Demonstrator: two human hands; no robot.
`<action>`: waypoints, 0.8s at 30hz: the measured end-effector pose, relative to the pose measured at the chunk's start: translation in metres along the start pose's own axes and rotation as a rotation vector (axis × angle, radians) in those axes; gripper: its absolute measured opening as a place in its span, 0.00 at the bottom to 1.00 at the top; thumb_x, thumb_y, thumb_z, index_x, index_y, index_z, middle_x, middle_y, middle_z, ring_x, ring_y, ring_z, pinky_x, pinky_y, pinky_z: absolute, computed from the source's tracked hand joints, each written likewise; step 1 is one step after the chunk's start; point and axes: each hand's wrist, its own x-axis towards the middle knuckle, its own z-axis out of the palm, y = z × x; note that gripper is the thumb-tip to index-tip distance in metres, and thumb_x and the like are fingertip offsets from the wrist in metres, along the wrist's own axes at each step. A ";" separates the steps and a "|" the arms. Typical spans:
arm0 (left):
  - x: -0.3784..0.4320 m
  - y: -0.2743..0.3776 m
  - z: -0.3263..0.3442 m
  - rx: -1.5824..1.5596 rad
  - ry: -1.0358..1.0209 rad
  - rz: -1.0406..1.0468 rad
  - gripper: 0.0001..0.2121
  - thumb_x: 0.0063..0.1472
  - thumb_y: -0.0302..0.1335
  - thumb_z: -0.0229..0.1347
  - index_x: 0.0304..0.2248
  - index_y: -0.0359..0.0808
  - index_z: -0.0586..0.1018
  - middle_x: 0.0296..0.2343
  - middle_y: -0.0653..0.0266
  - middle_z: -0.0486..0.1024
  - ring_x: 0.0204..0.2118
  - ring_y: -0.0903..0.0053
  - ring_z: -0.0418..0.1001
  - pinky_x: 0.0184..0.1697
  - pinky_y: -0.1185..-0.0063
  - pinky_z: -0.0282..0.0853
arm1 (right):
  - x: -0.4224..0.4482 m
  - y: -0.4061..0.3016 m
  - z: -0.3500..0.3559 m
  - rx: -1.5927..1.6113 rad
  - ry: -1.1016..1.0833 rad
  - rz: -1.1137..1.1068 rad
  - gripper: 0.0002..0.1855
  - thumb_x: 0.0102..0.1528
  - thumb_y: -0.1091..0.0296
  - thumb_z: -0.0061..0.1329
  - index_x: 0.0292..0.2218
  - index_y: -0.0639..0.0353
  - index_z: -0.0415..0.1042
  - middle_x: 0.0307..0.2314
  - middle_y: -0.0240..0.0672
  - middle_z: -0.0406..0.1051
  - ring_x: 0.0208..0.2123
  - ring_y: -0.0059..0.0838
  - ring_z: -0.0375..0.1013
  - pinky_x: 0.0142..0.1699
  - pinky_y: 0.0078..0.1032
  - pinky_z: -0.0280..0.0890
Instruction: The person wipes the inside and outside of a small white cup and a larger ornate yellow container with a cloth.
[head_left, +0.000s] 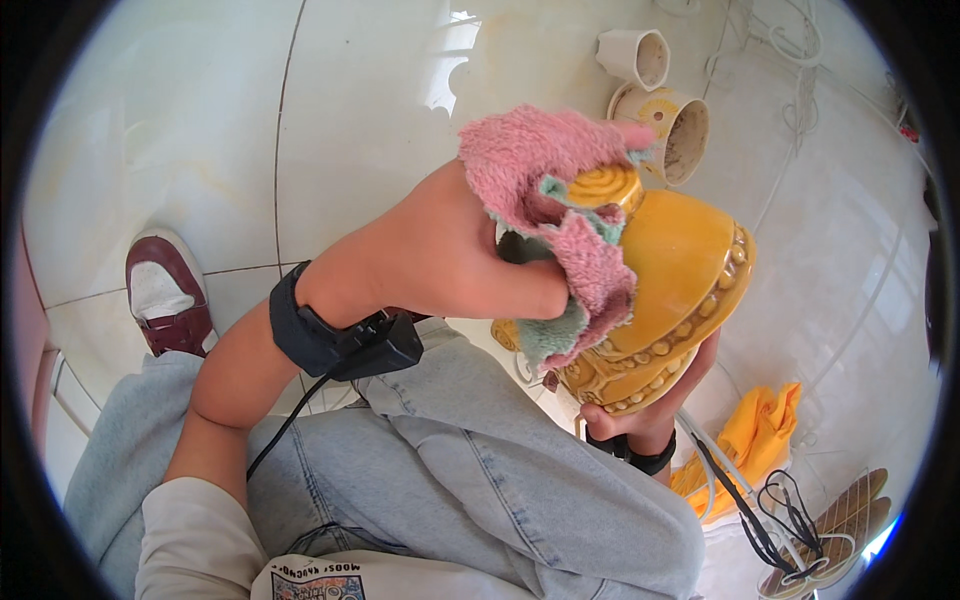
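Observation:
My left hand (450, 255) grips a fuzzy pink and green cloth (540, 161). It presses the cloth against a yellow glazed ceramic pot (667, 262) beside a raised spiral knob. Bunched folds of cloth hide most of my left fingers. The pot is tilted over my knee, with a beaded band running around its wide part and brown-tinted relief below. From underneath, on the lower right, my right hand (694, 386) supports the pot; its thumb shows at the pot's lower edge and its other fingers are largely hidden.
Two flowerpots lie tipped on the tiled floor (360, 135): a small white one (634, 58) and a cream one with a yellow flower (675, 135), both soiled inside. An orange-yellow cloth (757, 427) and a white wire stand with black cords (795, 517) are at lower right.

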 end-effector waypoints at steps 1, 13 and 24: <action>0.002 -0.003 -0.002 0.021 -0.028 0.041 0.31 0.40 0.24 0.59 0.49 0.31 0.67 0.51 0.52 0.64 0.55 0.64 0.59 0.52 0.72 0.60 | -0.001 0.000 0.001 0.051 0.000 0.027 0.66 0.27 0.41 0.63 0.56 0.68 0.42 0.50 0.48 0.50 0.52 0.42 0.55 0.56 0.39 0.52; -0.001 0.006 0.002 0.294 -0.091 0.115 0.22 0.50 0.20 0.48 0.48 0.32 0.70 0.52 0.53 0.62 0.57 0.60 0.56 0.55 0.70 0.57 | -0.003 0.006 0.001 0.036 -0.031 0.046 0.67 0.26 0.43 0.63 0.56 0.69 0.39 0.51 0.49 0.49 0.54 0.41 0.53 0.58 0.36 0.49; 0.002 0.011 0.004 0.441 0.135 -0.015 0.16 0.49 0.19 0.55 0.40 0.36 0.73 0.30 0.61 0.74 0.30 0.69 0.71 0.36 0.78 0.67 | 0.005 -0.002 -0.006 -0.248 -0.146 -0.068 0.68 0.26 0.39 0.64 0.56 0.70 0.41 0.50 0.51 0.50 0.52 0.44 0.55 0.56 0.36 0.51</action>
